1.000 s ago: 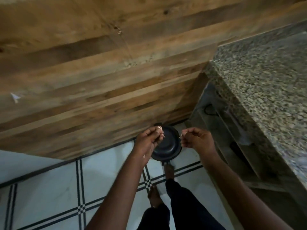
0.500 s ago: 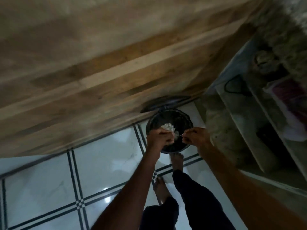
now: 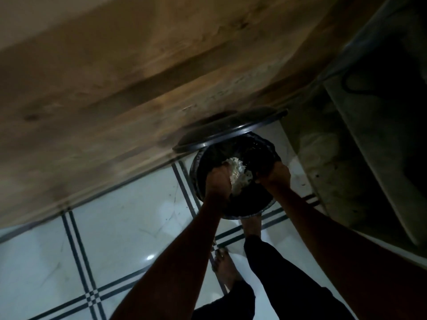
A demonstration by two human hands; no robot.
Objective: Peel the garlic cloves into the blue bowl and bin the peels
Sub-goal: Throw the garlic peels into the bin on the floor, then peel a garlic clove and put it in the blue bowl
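Both hands hang over one open black bin [image 3: 233, 204]: the left hand [image 3: 218, 181], fingers curled, grips a pale wad of garlic peels [image 3: 238, 175] above the bin's mouth; the right hand [image 3: 275, 174] is at the far rim, its grip too dark to tell. One raised lid [image 3: 231, 129] leans against the wooden wall [image 3: 115, 88]. Tiled floor [image 3: 104, 239] lies open to the left.

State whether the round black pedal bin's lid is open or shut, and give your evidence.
Open. The lid stands tilted up behind the round black pedal bin, whose dark inside shows, with pale garlic peels over it.
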